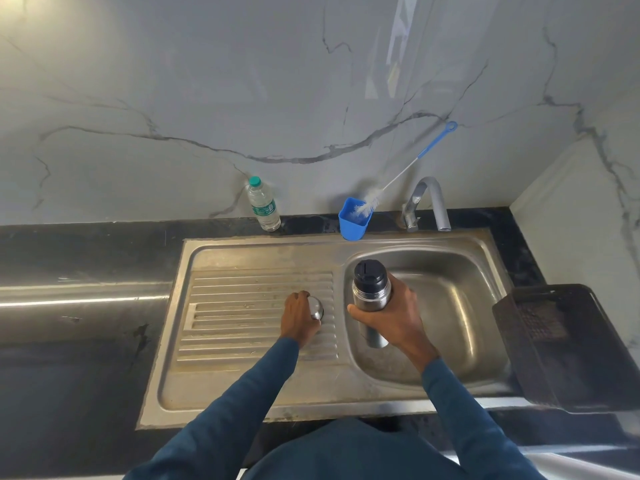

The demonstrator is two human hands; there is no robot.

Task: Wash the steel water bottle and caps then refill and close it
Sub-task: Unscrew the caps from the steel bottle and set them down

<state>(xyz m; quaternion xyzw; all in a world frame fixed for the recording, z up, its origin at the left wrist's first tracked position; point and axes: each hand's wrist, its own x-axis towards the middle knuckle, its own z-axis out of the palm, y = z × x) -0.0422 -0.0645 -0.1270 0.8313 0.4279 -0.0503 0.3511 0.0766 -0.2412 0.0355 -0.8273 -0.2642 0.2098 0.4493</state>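
Observation:
My right hand grips the steel water bottle upright above the left side of the sink basin. A black inner cap sits on the bottle's neck. My left hand is curled over the shiny steel outer cap, which sits on the ribbed drainboard just left of the basin. Most of that cap is hidden under my fingers.
A tap stands behind the basin, with no water running. A blue cup holds a long bottle brush. A plastic water bottle stands on the dark counter. A dark crate sits to the right.

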